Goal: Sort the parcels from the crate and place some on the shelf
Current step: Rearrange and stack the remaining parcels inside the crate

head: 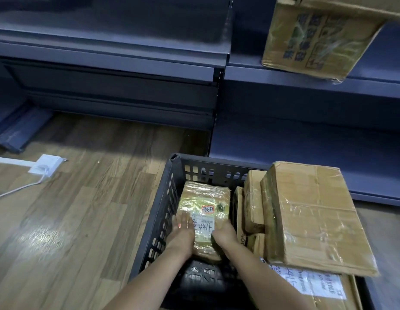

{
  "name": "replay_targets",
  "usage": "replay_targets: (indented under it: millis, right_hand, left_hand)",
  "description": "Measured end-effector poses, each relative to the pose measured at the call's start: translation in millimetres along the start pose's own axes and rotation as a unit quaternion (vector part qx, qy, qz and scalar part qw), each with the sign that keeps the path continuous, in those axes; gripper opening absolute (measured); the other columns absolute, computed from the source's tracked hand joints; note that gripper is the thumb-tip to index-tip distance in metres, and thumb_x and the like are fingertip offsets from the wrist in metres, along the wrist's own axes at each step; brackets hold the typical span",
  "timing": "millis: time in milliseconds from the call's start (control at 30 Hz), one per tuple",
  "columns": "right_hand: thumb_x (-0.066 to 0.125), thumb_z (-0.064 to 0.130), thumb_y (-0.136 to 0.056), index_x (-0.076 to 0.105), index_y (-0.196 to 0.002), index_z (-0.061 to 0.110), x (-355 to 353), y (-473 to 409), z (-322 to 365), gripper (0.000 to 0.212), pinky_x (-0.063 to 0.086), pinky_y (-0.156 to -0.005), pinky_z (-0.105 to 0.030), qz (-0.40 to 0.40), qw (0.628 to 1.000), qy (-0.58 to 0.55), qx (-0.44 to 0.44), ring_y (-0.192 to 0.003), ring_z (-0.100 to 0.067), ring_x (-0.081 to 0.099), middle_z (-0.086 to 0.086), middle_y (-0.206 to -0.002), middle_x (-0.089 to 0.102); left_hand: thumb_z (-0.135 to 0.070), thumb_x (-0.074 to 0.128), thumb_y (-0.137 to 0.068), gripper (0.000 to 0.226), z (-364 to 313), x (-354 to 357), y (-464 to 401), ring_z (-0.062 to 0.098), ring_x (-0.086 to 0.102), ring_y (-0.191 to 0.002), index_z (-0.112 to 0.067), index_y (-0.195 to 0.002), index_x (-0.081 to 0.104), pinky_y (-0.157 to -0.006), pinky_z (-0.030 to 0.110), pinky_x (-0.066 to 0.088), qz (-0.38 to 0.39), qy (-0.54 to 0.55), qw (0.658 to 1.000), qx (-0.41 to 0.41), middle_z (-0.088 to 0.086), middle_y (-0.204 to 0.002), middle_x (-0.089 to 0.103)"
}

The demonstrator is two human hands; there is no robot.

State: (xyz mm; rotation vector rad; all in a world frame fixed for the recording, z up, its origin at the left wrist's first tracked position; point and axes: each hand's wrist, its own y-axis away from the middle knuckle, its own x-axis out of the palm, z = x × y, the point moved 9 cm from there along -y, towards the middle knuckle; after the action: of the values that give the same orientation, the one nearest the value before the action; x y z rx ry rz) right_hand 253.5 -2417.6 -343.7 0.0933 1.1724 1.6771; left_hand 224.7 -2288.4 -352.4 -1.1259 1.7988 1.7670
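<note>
While both arms reach down into the crate, the scene reads as follows.

Crate: a dark grey plastic crate with slotted walls [170, 195] stands on the wood-plank floor [82, 198], right in front of the shelf.

Held parcel: a tape-wrapped yellowish-brown parcel with a white label and a red sticker [204, 204] lies in the left part of the crate, close against its left wall.

Left hand: the left hand [182, 233] lies flat on the parcel's near left edge, fingers spread and pointing away from the person; pressed on it rather than closed round it.

Right hand: the right hand [224, 234] is against the parcel's near right edge, fingers curled down its side; how firmly it grips cannot be told.

Other parcels: several brown cardboard parcels [252, 204] stand on edge to the right of the held one. A large taped brown cardboard box [315, 218] lies tilted on top of them, over the crate's right side. Beneath its near end lies a flat brown carton with a white printed label [315, 285].

Shelf: a dark blue-grey metal shelf unit [127, 59] fills the background. A worn brown cardboard box with dark printing [315, 39] sits on a board at the upper right, overhanging the front edge.

Floor: a white power strip with a cable [46, 165] lies at the left.
</note>
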Motion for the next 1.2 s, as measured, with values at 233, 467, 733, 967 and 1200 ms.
replay_targets:
  millis: [233,467,733,967,1200]
  right_hand:
    - [0.037,-0.001,-0.093,0.021,-0.15,0.011,-27.9,50.1,63.1,0.061,0.048,-0.064,-0.023,-0.022,0.995,-0.043,-0.087,-0.092,-0.021,0.058,-0.014,-0.144,0.045]
    - [0.04,0.004,-0.096,0.04,-0.142,0.009,-130.2,165.9,138.6,0.046,0.035,-0.107,-0.026,-0.132,0.948,-0.035,-0.286,-0.133,-0.021,0.044,-0.009,-0.146,0.045]
    - [0.044,0.013,-0.093,0.043,-0.136,0.006,-246.4,189.4,45.8,0.043,0.047,-0.092,-0.036,-0.254,0.943,0.115,-0.18,-0.116,-0.033,0.054,-0.015,-0.137,0.048]
    - [0.044,0.017,-0.092,0.037,-0.134,0.007,-253.9,167.1,-18.2,0.044,0.045,-0.094,-0.039,-0.214,0.965,0.104,-0.106,-0.116,-0.036,0.051,-0.017,-0.132,0.047]
    - [0.042,0.012,-0.093,0.029,-0.142,0.011,-250.3,165.1,-22.7,0.051,0.042,-0.077,-0.028,-0.166,0.977,-0.005,-0.137,-0.095,-0.025,0.058,-0.013,-0.12,0.061]
  left_hand:
    - [-0.015,0.053,-0.091,0.049,-28.7,-63.3,36.8,0.028,0.055,-0.117,-0.012,-0.138,0.041,-0.093,0.038,0.049,-0.061,0.094,0.993,0.039,0.011,-0.13,0.055]
    - [-0.011,0.042,-0.093,0.031,-99.4,-161.0,126.2,0.028,0.061,-0.105,-0.01,-0.121,0.055,-0.085,0.031,0.048,-0.159,0.212,0.953,0.147,0.011,-0.118,0.064]
    - [-0.028,0.043,-0.098,0.037,-168.4,-168.8,180.1,0.029,0.052,-0.122,-0.01,-0.13,0.047,-0.096,0.033,0.042,-0.132,0.222,0.949,0.184,0.013,-0.131,0.056]
    - [-0.035,0.046,-0.096,0.046,-186.7,-134.2,164.0,0.021,0.059,-0.094,-0.007,-0.132,0.043,-0.093,0.039,0.05,-0.088,0.176,0.97,0.143,0.001,-0.101,0.055]
    - [-0.027,0.045,-0.098,0.053,-191.3,-129.9,151.5,0.02,0.058,-0.111,-0.008,-0.145,0.03,-0.097,0.033,0.047,-0.097,0.216,0.962,0.137,0.01,-0.138,0.051]
